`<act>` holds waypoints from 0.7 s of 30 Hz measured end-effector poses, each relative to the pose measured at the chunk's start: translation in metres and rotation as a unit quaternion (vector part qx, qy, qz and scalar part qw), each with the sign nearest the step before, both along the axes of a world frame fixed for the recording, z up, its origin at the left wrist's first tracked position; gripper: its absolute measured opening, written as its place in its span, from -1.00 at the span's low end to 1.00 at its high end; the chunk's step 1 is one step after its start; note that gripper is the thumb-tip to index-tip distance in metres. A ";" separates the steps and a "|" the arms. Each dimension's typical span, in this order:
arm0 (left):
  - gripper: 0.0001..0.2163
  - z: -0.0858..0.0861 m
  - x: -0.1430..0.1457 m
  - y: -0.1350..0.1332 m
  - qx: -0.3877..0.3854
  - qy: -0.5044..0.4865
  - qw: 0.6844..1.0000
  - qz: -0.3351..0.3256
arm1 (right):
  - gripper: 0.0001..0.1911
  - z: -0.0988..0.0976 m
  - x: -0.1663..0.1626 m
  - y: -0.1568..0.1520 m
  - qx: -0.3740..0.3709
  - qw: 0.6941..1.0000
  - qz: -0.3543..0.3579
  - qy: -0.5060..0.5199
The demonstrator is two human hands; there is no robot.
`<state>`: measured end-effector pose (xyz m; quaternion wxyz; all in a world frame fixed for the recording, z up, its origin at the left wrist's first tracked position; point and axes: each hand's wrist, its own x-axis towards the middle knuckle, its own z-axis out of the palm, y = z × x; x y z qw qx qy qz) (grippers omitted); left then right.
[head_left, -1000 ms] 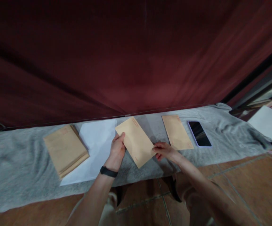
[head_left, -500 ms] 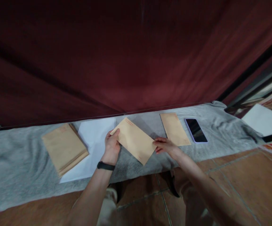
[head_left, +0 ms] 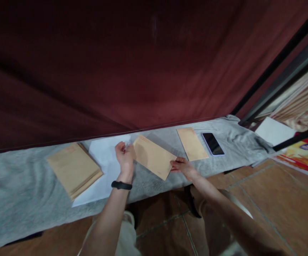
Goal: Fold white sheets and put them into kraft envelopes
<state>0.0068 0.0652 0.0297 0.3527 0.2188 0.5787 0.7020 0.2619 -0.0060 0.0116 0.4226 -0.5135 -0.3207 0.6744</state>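
A tan envelope (head_left: 155, 156) lies tilted in the middle, over the grey cloth. My right hand (head_left: 183, 168) pinches its right end between thumb and fingers. At the envelope's left end is my left hand (head_left: 124, 158), with curled fingers and a black band on the wrist. Motion smears its thumb side, so I cannot tell whether it grips the envelope's edge. Left of that hand, a stack of tan envelopes (head_left: 74, 170) rests partly on white paper (head_left: 107, 156). A separate tan envelope (head_left: 192, 144) lies flat beyond my right hand.
A phone with a purple edge (head_left: 213, 144) lies right of the separate envelope. Grey cloth (head_left: 15, 192) covers the long narrow surface, with a dark red curtain (head_left: 143, 71) behind it. Tiled floor (head_left: 271, 199) and a colourful printed sheet (head_left: 303, 158) are at the right.
My left hand has shifted up and slightly left along the envelope's end, its fingers now curled. My right hand keeps its hold. The whole view has turned a little to the right.
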 end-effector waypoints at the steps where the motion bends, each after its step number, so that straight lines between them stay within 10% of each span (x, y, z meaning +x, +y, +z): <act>1: -0.63 0.003 0.003 -0.002 0.020 0.040 0.999 -0.025 | -0.71 0.000 0.002 -0.004 0.000 1.000 -0.006 -0.007; 7: -0.66 -0.010 0.059 -0.036 0.090 0.314 0.864 -0.384 | -0.67 -0.014 0.011 -0.034 -0.025 0.997 -0.065 -0.045; 11: -0.58 -0.036 0.085 -0.052 0.077 0.453 0.752 -0.473 | -0.65 -0.023 0.007 -0.038 -0.031 0.996 -0.077 -0.039; 21: -0.48 -0.058 0.068 -0.014 0.022 0.494 0.794 -0.353 | -0.64 -0.020 0.008 -0.038 -0.032 0.997 -0.069 -0.035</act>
